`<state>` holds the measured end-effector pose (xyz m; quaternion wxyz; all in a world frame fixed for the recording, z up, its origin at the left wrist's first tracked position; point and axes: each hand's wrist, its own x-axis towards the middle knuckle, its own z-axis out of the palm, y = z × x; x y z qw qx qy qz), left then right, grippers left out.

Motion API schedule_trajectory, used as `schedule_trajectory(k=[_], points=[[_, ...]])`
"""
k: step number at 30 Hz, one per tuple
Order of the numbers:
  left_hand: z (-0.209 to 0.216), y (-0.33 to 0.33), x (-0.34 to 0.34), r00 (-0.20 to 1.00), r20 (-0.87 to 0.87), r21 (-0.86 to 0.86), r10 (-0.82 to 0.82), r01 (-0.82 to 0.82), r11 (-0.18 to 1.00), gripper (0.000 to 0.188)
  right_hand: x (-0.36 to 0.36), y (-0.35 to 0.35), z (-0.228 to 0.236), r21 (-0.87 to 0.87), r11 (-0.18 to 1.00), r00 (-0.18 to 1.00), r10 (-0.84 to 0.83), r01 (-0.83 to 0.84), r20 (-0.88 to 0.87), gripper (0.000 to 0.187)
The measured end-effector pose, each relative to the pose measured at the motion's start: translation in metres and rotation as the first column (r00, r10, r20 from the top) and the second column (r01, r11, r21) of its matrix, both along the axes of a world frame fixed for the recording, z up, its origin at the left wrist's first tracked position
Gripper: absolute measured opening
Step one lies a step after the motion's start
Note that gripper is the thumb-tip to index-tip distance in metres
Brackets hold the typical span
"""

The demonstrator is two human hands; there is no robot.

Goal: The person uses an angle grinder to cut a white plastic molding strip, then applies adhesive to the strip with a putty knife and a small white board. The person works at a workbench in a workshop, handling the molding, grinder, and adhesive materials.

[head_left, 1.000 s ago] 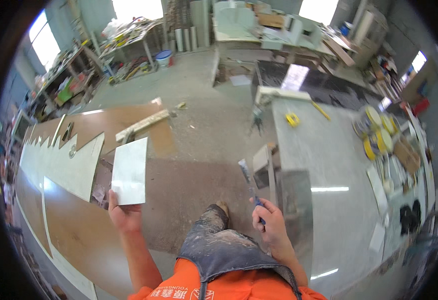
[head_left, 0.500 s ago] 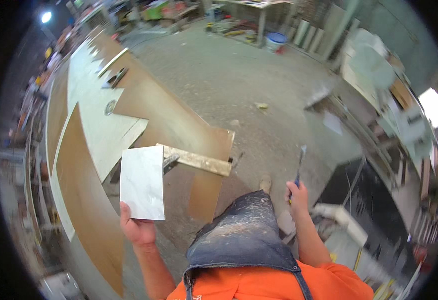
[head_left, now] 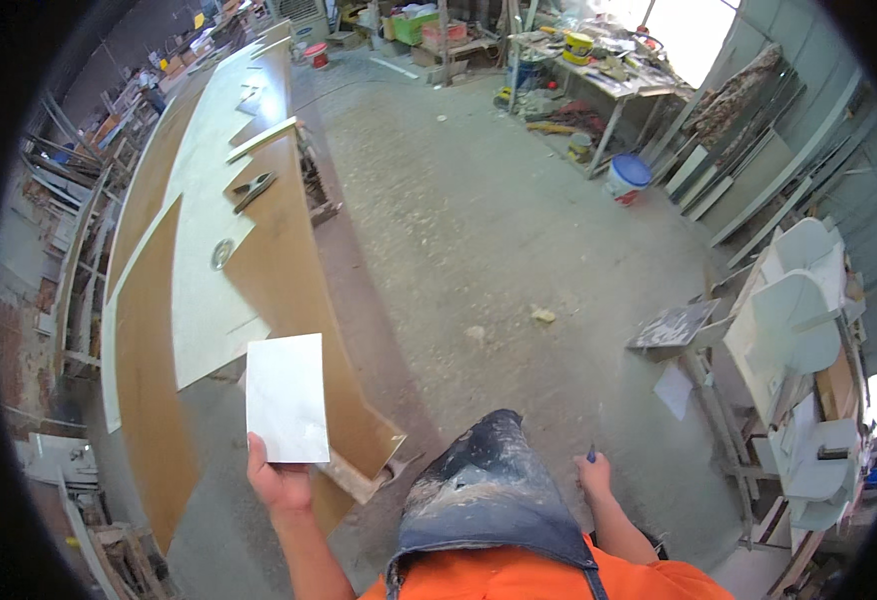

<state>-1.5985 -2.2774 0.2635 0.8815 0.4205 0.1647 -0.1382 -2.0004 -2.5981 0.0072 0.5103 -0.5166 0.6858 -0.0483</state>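
- Two hands were seen, set well apart; both grips were closed.
- One white rectangular panel (head_left: 287, 400) was clamped in the left hand (head_left: 281, 487) by its lower left corner. Thumb was laid along the edge; fingers were mostly hidden behind. Panel was held up in front of the body's left side, seen against the near part of the brown boards.
- One dark blue handle (head_left: 591, 455) was gripped in the right hand (head_left: 596, 480), fingers wrapped around it. Only a short end was exposed; the rest could not be made out.
- One stained dark apron (head_left: 489, 495) was worn over one orange shirt (head_left: 499, 575).
- Two brown boards (head_left: 289, 270) were seen, with one white notched sheet (head_left: 197, 320) laid between.
- One metallic-looking ring (head_left: 222, 254) and one dark clamp-like tool (head_left: 255, 190) were placed near the notched edge, not touching.
- Two buckets (head_left: 627, 183) were counted on the floor, well apart: one white with blue lid, one red.
- One yellowish lump (head_left: 544, 315) was seen mid-floor.
- Two rounded pale panels (head_left: 799, 305), at least, were stood at far right.
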Motion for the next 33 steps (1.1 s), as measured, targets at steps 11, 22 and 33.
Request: schedule_trajectory(k=[11, 22, 33], points=[[-0.076, -0.232, 0.024, 0.987, -0.051, -0.413, -0.152, 0.118, 0.903, 0.052, 0.217, -0.213, 0.116, 0.236, 0.954, 0.833, 0.024, -0.184, 0.553, 0.030], [-0.090, -0.576, 0.069, 0.724, -0.152, -0.403, -0.672, 0.576, 0.712, 0.059, 0.372, -0.410, 0.120, 0.521, 0.763, 0.672, -0.158, -0.382, 0.723, 0.047], [-0.119, -0.870, 0.245, 0.794, -0.229, -0.127, -0.563, 0.549, 0.826, 0.054, 0.550, -0.699, 0.060, 0.265, 0.594, 0.548, 0.366, -0.760, 0.752, 0.046]])
